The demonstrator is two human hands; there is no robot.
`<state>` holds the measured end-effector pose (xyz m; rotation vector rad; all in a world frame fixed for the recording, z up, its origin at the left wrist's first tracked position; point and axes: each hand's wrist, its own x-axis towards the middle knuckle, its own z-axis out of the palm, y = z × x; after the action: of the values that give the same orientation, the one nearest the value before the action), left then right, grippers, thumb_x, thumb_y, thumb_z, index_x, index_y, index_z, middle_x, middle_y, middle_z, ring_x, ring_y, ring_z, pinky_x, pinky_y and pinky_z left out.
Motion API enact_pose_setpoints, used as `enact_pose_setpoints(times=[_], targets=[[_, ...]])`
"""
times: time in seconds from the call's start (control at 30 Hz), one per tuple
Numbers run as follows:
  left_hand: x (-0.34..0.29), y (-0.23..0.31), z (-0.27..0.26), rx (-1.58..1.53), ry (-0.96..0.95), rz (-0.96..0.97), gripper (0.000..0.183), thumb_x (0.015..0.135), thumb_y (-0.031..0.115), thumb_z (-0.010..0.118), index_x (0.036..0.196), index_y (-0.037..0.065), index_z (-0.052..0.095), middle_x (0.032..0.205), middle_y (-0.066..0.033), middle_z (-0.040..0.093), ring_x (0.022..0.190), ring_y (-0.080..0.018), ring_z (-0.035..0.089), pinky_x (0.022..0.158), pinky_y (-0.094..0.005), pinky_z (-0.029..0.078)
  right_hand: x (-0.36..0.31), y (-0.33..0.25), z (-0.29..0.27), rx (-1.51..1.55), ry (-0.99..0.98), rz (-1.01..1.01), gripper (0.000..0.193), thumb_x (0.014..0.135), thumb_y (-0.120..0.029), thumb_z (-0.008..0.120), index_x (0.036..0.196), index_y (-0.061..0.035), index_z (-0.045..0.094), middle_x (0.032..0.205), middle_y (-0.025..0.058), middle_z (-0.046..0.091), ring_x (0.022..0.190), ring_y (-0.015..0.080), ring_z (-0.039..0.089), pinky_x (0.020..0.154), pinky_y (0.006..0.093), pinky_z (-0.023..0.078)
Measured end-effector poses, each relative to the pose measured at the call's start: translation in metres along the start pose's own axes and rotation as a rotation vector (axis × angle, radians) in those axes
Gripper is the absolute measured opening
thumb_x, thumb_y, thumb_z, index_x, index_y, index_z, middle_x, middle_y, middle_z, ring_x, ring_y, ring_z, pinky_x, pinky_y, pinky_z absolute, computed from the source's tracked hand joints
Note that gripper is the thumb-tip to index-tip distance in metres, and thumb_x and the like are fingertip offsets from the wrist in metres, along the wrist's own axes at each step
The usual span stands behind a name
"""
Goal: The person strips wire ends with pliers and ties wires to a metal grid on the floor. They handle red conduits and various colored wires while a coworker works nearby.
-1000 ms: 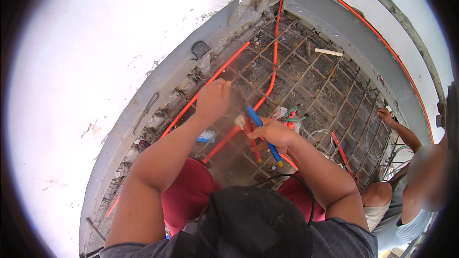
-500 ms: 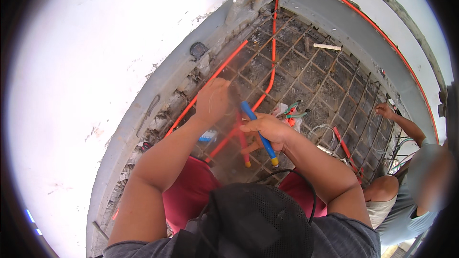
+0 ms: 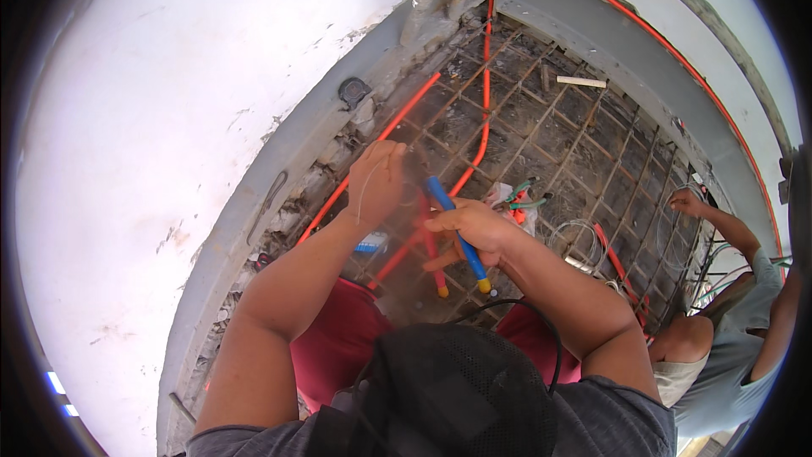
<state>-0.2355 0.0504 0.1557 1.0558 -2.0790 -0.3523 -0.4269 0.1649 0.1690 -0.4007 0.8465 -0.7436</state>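
Observation:
My right hand (image 3: pixel 475 235) is closed around a two-handled plier-like tool (image 3: pixel 446 196) with one blue and one red handle, both tipped in yellow. The handles stand somewhat apart, and a smear in the picture blurs the jaw end. My left hand (image 3: pixel 376 179) is closed just left of the tool's upper end. Whatever its fingers grip is hidden. A thin pale line runs across the left wrist. Under both hands lie the rebar grid (image 3: pixel 529 148) and an orange conduit (image 3: pixel 397 264).
Along the left wall run another orange conduit (image 3: pixel 406 118) and a tape measure (image 3: pixel 353 93). Cut wires (image 3: pixel 523 203) and a wire coil (image 3: pixel 577 241) lie on the grid. A pale stick (image 3: pixel 581 82) rests farther off. At right a person (image 3: pixel 727 338) crouches, one hand over the grid.
Both my hands stay nearly in place, with the tool still in my right hand. At right, the other person's head has moved out of view and the body has shifted slightly.

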Motion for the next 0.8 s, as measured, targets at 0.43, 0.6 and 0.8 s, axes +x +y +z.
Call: enact_pose_setpoints(times=[0.43, 0.6, 0.8], targets=[[-0.002, 0.003, 0.001, 0.004, 0.011, -0.004, 0.027, 0.11, 0.021, 0.058, 0.098, 0.001, 0.072, 0.092, -0.0191, 0.071, 0.088, -0.0425, 0.07, 0.08, -0.0492, 0.054, 0.003, 0.003, 0.008, -0.075, 0.064, -0.015, 0.026, 0.102, -0.011, 0.07, 0.124, 0.0008, 0.061, 0.108, 0.0151, 0.062, 0.091, 0.0248, 0.067, 0.08, 0.0551, 0.071], [0.0, 0.004, -0.003, 0.035, -0.02, -0.042, 0.031, 0.111, 0.022, 0.055, 0.097, 0.001, 0.072, 0.095, -0.02, 0.071, 0.091, -0.0434, 0.069, 0.083, -0.0512, 0.054, 0.014, 0.008, 0.006, -0.219, 0.101, -0.025, 0.024, 0.103, -0.013, 0.068, 0.122, 0.001, 0.062, 0.095, 0.0118, 0.065, 0.08, 0.0232, 0.069, 0.076, 0.0466, 0.069], [-0.003, -0.003, -0.004, 0.043, -0.09, -0.087, 0.035, 0.112, 0.023, 0.052, 0.094, -0.001, 0.071, 0.097, -0.021, 0.07, 0.093, -0.0444, 0.068, 0.085, -0.0537, 0.053, 0.022, 0.01, 0.002, -0.433, 0.194, -0.006, 0.021, 0.104, -0.017, 0.07, 0.114, 0.0006, 0.064, 0.093, 0.0089, 0.068, 0.074, 0.0193, 0.069, 0.065, 0.0363, 0.063]])
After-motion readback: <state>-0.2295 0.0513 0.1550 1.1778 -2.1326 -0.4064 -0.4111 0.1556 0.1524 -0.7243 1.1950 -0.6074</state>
